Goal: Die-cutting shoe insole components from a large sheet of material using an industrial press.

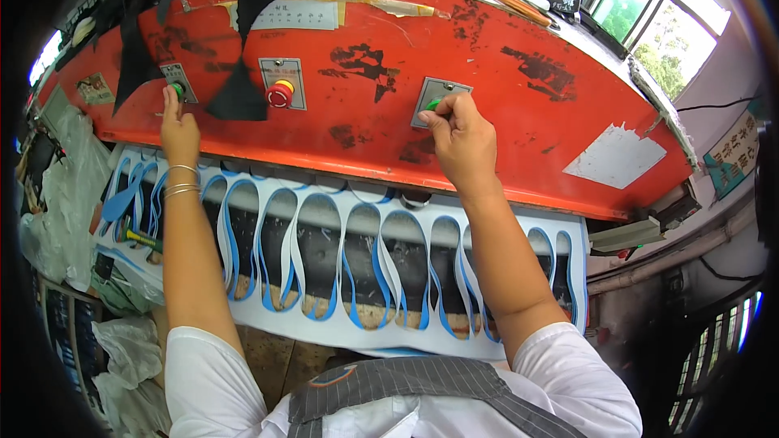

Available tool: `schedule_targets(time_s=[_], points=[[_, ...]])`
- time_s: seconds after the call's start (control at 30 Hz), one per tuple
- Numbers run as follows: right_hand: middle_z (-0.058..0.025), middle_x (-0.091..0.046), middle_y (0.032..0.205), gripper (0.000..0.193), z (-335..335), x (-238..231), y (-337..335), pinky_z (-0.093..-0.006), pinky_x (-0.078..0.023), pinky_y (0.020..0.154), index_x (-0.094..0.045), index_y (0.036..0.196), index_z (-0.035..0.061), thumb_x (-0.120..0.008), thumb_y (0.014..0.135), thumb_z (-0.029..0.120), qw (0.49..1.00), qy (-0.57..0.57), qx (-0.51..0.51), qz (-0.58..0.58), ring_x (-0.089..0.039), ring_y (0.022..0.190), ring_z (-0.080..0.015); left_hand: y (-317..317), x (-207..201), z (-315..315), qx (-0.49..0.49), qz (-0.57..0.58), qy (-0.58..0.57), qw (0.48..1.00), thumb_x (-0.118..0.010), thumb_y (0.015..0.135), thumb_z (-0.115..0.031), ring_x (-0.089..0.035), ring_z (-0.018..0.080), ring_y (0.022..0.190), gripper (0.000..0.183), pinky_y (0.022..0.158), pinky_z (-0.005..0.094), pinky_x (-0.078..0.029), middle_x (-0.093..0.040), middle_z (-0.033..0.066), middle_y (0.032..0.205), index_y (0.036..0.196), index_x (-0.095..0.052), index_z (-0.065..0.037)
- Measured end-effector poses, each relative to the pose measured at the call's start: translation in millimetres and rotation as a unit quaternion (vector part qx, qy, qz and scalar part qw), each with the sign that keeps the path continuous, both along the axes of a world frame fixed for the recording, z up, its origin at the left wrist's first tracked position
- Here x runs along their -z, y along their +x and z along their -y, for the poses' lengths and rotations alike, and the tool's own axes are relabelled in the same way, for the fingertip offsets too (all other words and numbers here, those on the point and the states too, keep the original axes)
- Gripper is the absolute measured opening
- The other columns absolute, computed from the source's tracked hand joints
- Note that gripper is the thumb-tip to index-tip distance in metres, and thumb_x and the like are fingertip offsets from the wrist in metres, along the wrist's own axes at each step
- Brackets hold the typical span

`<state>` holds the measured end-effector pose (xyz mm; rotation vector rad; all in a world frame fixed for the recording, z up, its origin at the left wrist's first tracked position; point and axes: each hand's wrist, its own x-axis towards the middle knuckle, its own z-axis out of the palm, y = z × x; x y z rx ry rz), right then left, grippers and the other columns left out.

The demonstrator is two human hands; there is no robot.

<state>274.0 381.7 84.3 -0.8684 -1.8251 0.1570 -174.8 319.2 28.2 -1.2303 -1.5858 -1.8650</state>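
Two green buttons on a red panel, one under each hand.
Left button [178,88] touched by fingertips of left hand [180,130], index straight, grip loose. Right button [432,105] met by right hand [468,134], fingers curled, thumb against it; whether it is pinched cannot be told. Red knob [279,96] set between, on panel [519,142]; black scrap [243,97] draped beside it. Below, white sheet [284,326] pierced by blue-edged cut-outs.

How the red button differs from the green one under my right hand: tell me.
The red button has a yellow collar; the green button shows none. No hand touches the red button; the right hand partly covers the green button. Both sit on metal plates.
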Motion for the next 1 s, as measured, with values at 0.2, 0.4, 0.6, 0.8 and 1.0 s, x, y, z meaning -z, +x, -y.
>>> schedule_targets(time_s=[0.2, 0.4, 0.6, 0.8, 1.0], points=[[-0.0098, -0.054, 0.063, 0.031, 47.4, 23.3, 56.8, -0.0339, -0.045, 0.056, -0.054, 0.086, 0.0040, -0.076, 0.082, 0.025, 0.965, -0.226, -0.080, 0.108, -0.054, 0.057, -0.0213, 71.2, 9.9, 74.1, 0.081, 0.043, -0.307, 0.947, -0.060, 0.088, -0.013, -0.062, 0.0305, 0.107, 0.036, 0.097, 0.0398, -0.046, -0.064, 0.0183, 0.120, 0.122, -0.062, -0.003], [-0.0236, -0.068, 0.090, 0.050, 151.1, 58.3, 117.7, -0.0466, -0.049, 0.076, -0.063, 0.100, 0.0028, -0.060, 0.089, 0.052, 0.725, -0.517, -0.108, 0.442, -0.066, 0.086, -0.0384, 256.2, 45.1, 166.4, 0.381, -0.090, -0.534, 0.749, -0.069, 0.084, -0.029, -0.067, 0.0258, 0.082, 0.022, 0.073, 0.0352, -0.053, -0.070, 0.0091, 0.088, 0.085, -0.075, -0.008], [-0.0268, -0.066, 0.096, 0.055, 212.3, 78.1, 125.3, -0.0504, -0.047, 0.082, -0.059, 0.109, 0.0011, -0.053, 0.091, 0.053, 0.796, -0.443, -0.002, 0.414, -0.064, 0.092, -0.0430, 312.7, 54.1, 209.8, 0.259, -0.235, -0.528, 0.773, -0.061, 0.087, -0.036, -0.060, 0.0293, 0.085, 0.029, 0.074, 0.0422, -0.051, -0.065, 0.0071, 0.086, 0.078, -0.073, -0.011], [-0.0226, -0.068, 0.082, 0.054, 213.7, 95.6, 130.8, -0.0497, -0.050, 0.071, -0.060, 0.086, 0.0015, -0.057, 0.088, 0.055, 0.861, -0.342, 0.066, 0.370, -0.066, 0.080, -0.0400, 330.2, 66.8, 205.6, 0.212, -0.222, -0.495, 0.813, -0.058, 0.084, -0.028, -0.060, 0.0301, 0.083, 0.024, 0.069, 0.0460, -0.052, -0.062, 0.0077, 0.082, 0.072, -0.069, -0.009], [-0.0250, -0.067, 0.086, 0.058, 211.8, 89.0, 124.7, -0.0504, -0.050, 0.079, -0.062, 0.097, -0.0015, -0.056, 0.088, 0.056, 0.816, -0.421, 0.034, 0.395, -0.066, 0.083, -0.0418, 317.7, 61.2, 195.5, 0.227, -0.215, -0.525, 0.791, -0.057, 0.081, -0.029, -0.062, 0.0319, 0.081, 0.027, 0.068, 0.0472, -0.052, -0.063, 0.0103, 0.080, 0.070, -0.069, -0.007]])
